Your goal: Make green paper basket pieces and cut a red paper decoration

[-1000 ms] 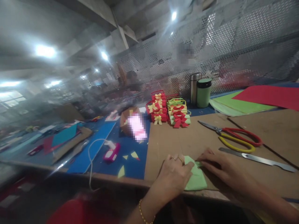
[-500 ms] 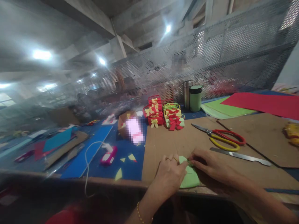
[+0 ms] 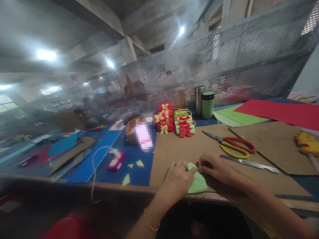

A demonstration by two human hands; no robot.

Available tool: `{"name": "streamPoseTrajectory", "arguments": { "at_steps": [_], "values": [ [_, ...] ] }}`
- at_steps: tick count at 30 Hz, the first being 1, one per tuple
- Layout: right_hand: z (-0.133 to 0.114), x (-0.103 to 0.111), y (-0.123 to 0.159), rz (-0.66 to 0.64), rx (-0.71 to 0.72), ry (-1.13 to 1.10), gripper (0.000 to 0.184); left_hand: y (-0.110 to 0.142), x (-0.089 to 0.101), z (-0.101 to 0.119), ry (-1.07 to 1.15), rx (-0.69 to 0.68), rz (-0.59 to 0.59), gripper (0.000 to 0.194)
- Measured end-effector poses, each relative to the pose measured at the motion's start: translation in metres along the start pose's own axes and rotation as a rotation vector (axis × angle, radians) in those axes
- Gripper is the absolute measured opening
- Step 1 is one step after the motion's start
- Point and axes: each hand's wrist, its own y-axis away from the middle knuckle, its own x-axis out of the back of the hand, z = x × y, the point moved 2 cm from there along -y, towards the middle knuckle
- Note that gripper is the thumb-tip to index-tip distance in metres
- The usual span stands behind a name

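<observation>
Near the table's front edge lies a light-green piece of felt-like sheet (image 3: 198, 184), partly folded, on brown cardboard. My left hand (image 3: 179, 177), with rings and a bead bracelet, is closed on its left side, fingers curled over it. At the upper right edge, my right hand (image 3: 213, 168) is closed with thumb and fingertips pinching the piece. Its fingertips partly hide the fold. To the right lie scissors (image 3: 235, 147) with red and yellow handles and a long metal blade (image 3: 256, 165).
Red and green bow-trimmed baskets (image 3: 164, 121) stand at the back, beside a steel flask (image 3: 199, 101) and a green cup (image 3: 207, 106). A yellow glue gun (image 3: 307, 142) lies far right. Left are a pink power strip (image 3: 116, 161), scraps (image 3: 126, 180) and a small box (image 3: 132, 131).
The view has shifted slightly, so table items sit a little further left. Both hands stay on the green piece; the right fingertips have moved slightly along its upper edge.
</observation>
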Motion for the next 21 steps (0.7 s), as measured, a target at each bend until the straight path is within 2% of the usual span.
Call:
{"name": "streamPoseTrajectory", "arguments": {
  "at_steps": [2,6,12,14,18,21],
  "values": [
    [-0.008,0.005,0.000,-0.029,-0.040,0.085,0.013,-0.001,0.001,0.000,0.000,-0.002,-0.004,0.024],
    [-0.019,0.017,-0.002,-0.005,-0.108,0.212,0.020,-0.003,0.000,-0.005,0.011,-0.016,-0.011,0.029],
    [-0.010,0.024,0.007,0.072,-0.124,0.277,0.026,-0.004,-0.003,-0.010,0.016,-0.065,0.007,0.032],
    [-0.008,0.023,0.016,0.120,-0.021,0.243,0.027,-0.003,-0.002,-0.010,0.030,-0.068,0.019,0.033],
    [-0.010,0.015,0.032,0.181,0.308,0.191,0.022,-0.001,0.001,-0.008,0.044,-0.053,0.006,0.035],
    [-0.012,0.013,0.038,0.129,0.354,0.234,0.027,-0.001,0.003,-0.008,0.063,-0.041,-0.002,0.035]
  ]
}}
